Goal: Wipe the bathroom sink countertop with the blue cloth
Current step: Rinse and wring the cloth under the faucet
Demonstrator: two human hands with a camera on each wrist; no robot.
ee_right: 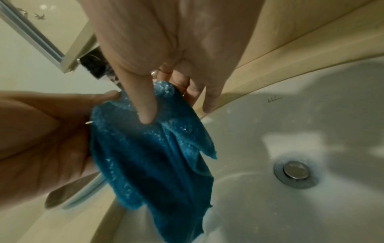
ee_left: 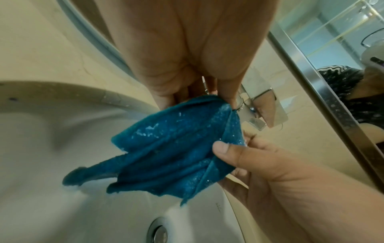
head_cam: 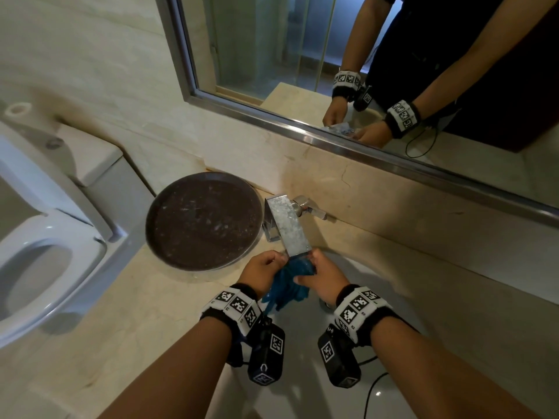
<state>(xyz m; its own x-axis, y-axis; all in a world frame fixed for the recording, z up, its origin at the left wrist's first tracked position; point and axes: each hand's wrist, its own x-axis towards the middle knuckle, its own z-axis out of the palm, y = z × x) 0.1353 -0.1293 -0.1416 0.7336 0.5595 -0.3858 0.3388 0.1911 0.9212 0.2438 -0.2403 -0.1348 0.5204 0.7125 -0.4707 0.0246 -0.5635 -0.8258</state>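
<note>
Both hands, the left [head_cam: 262,269] and the right [head_cam: 325,278], pinch the wet blue cloth [head_cam: 289,284] under the tap [head_cam: 289,228] over the sink [head_cam: 393,300], so wiping the table [head_cam: 127,303] has seemingly not begun.

Blue cloth [ee_left: 172,152]: rough terry, wet, glistening. Faucet [head_cam: 289,226]: polished metal, water-spotted. Sink [ee_right: 290,125]: glossy white ceramic. Desk [head_cam: 127,313]: smooth beige stone. Round tray [head_cam: 202,220]: dark, speckled, matt.
</note>
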